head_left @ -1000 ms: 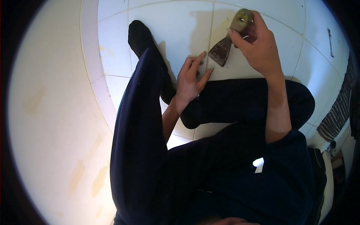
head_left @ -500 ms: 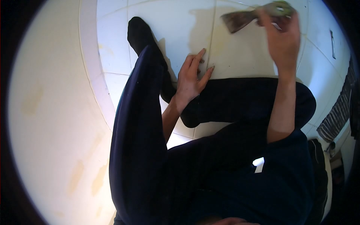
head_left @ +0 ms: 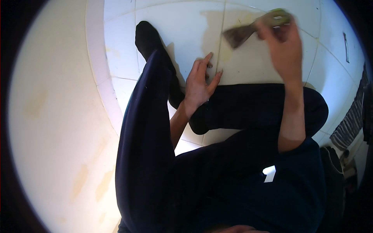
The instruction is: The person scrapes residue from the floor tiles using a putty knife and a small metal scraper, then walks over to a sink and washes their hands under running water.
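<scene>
My right hand point(head_left: 285, 52) is wrapped round the green handle of a scraper point(head_left: 243, 35). The tool is smeared by motion, and its wide, dark blade points left over the tiled floor. Whether the blade touches the tile I cannot tell. My left hand point(head_left: 200, 83) is open, fingers apart and curved, with its fingertips at the white tile point(head_left: 237, 72) beside a grout line. It sits between my raised leg and my folded leg, left of the blade and nearer to me.
My dark-trousered folded leg point(head_left: 248, 105) lies across the floor below the hands. A cream wall point(head_left: 50, 116) with yellowish stains rises on the left. At the right lie a thin metallic strip point(head_left: 345, 47) and a striped grey cloth point(head_left: 349, 124).
My right hand has moved the scraper down and slightly left, closer to my left hand. The left hand keeps its place on the tile. The whole view has shifted a little.
</scene>
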Available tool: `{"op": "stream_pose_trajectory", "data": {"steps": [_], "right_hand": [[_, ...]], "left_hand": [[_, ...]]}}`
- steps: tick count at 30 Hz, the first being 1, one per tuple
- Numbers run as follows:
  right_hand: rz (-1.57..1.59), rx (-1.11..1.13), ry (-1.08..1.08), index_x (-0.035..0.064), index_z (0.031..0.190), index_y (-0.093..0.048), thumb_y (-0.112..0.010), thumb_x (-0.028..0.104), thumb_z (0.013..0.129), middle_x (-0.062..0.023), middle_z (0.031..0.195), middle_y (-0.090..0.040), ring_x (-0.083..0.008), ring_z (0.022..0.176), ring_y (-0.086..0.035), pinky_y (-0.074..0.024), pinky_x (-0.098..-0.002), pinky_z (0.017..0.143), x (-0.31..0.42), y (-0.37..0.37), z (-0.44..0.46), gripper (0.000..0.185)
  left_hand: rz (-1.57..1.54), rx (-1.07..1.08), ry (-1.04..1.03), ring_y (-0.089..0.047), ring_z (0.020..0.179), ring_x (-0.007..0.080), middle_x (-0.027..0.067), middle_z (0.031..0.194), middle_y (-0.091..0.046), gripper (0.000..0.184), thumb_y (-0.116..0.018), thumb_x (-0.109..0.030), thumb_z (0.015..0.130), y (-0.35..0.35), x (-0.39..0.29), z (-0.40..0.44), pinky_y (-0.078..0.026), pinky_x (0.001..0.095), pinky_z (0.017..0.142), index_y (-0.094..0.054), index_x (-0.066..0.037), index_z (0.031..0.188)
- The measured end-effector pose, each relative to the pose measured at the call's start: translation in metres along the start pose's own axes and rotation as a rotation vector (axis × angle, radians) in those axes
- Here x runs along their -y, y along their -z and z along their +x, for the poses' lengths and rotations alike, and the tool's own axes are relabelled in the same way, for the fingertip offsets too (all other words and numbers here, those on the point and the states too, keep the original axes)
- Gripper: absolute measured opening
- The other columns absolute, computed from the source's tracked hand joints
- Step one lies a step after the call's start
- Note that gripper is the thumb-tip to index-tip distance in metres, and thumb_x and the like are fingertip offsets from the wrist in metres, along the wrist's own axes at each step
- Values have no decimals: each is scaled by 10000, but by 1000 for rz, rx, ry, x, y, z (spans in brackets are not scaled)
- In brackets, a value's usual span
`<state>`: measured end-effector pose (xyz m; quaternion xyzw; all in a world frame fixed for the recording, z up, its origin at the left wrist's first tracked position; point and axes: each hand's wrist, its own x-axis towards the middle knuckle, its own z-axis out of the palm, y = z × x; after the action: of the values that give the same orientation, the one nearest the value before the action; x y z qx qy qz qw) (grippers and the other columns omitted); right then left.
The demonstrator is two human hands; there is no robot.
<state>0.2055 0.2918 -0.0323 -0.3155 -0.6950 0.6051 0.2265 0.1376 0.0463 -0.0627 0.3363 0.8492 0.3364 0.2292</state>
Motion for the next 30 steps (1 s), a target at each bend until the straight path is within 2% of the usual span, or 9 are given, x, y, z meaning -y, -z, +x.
{"op": "stream_pose_trajectory", "data": {"steps": [2, 6, 9, 10, 11, 16, 20, 27, 30], "right_hand": [[31, 145, -19, -12, 1123, -558, -743, 158, 874, -131, 898, -730, -205, 764, -727, -559, -318, 681, 5, -20, -15, 353], [46, -85, 9, -42, 1210, -533, -720, 101, 910, -95, 939, -704, -124, 795, -683, -558, -266, 686, 4, -11, -1, 381], [17, -76, -3, -40, 1209, -537, -722, 110, 909, -95, 927, -708, -124, 794, -684, -556, -265, 691, 8, -10, -1, 383], [-16, 17, 4, -20, 1115, -554, -744, 155, 871, -126, 884, -733, -193, 754, -727, -558, -315, 665, 9, -12, -6, 354], [-43, 165, 10, -33, 1200, -539, -719, 121, 913, -92, 930, -710, -133, 786, -685, -555, -275, 687, 6, -16, -10, 372], [-15, -114, 22, -31, 1198, -536, -718, 110, 908, -91, 915, -713, -131, 757, -688, -546, -267, 649, 8, -13, 0, 370], [-69, 87, 5, -7, 1055, -562, -744, 169, 873, -134, 907, -727, -217, 758, -734, -556, -309, 648, 4, -22, -12, 312], [-43, -183, 25, -2, 1067, -557, -732, 174, 885, -134, 927, -732, -218, 759, -738, -566, -335, 653, 7, -15, -1, 308], [-42, 79, -3, -5, 1055, -544, -735, 194, 877, -158, 895, -724, -255, 745, -736, -567, -357, 639, 2, -25, -12, 329]], "left_hand": [[-16, 17, 46, -531, 732, 189, 117, 1013, -550, 580, -738, -140, 859, 1, 0, 1, -473, 319, 656, -517, -38, 1386], [-11, 33, 75, -526, 729, 180, 119, 1016, -552, 586, -732, -131, 861, 1, -4, 1, -465, 312, 654, -511, -35, 1396], [-17, 26, 58, -523, 719, 174, 118, 1014, -553, 594, -726, -134, 867, 0, -2, 0, -462, 309, 646, -502, -31, 1408], [-9, 21, 48, -521, 713, 171, 118, 1016, -553, 598, -724, -134, 869, 0, -2, 1, -461, 307, 642, -499, -30, 1413], [1, 18, 37, -519, 708, 169, 117, 1017, -554, 602, -723, -134, 870, 0, -1, 1, -461, 306, 638, -496, -30, 1418], [-6, 34, 32, -513, 693, 167, 118, 1034, -557, 627, -715, -139, 876, 1, 0, 0, -467, 302, 636, -475, -31, 1445], [13, 42, 1, -515, 695, 166, 113, 1045, -557, 645, -709, -150, 884, -1, 3, 0, -471, 295, 639, -455, -35, 1467], [38, 70, 5, -521, 711, 167, 103, 1033, -554, 646, -705, -168, 895, 1, 0, 0, -473, 296, 646, -447, -15, 1467], [80, 51, -33, -521, 717, 169, 102, 1021, -549, 650, -702, -172, 898, 0, 5, 0, -472, 298, 649, -440, -12, 1471]]}}
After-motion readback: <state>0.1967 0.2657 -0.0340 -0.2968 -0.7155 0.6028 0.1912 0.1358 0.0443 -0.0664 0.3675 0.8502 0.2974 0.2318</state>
